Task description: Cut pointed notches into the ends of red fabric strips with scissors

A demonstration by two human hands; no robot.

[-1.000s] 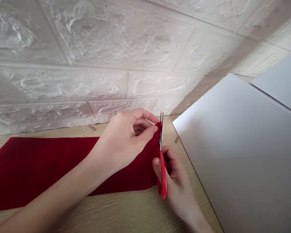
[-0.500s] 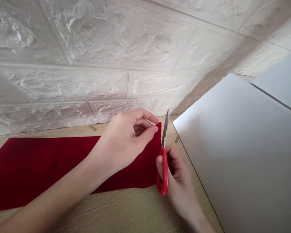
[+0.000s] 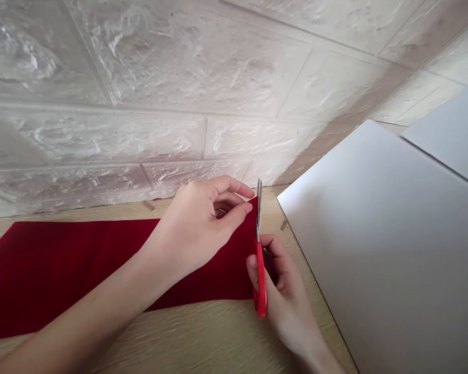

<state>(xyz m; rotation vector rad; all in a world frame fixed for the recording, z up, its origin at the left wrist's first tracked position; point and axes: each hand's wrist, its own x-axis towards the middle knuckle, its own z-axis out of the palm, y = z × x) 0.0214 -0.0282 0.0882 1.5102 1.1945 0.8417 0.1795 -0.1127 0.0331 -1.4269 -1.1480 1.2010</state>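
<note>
A long strip of dark red fabric (image 3: pixel 70 259) lies across the wooden surface, its right end lifted a little. My left hand (image 3: pixel 206 218) reaches over it and pinches its upper right corner between thumb and fingers. In my right hand (image 3: pixel 283 280) are scissors (image 3: pixel 261 280) with red handles, thumb through one loop. Their blades point away from me, along the right edge of the fabric, beside my left fingertips. The lower blade and part of the right fingers are hidden.
A white textured brick-pattern wall (image 3: pixel 159 130) rises behind the wooden surface (image 3: pixel 187 337). At the right stands a large pale grey panel (image 3: pixel 398 249), with another panel (image 3: pixel 452 135) behind it. Small brown scraps lie near the wall and beside the panel (image 3: pixel 284 225).
The scissors have shifted slightly left and turned more upright, their blades now against the fabric's right edge. My left hand keeps its pinch on the corner almost in place.
</note>
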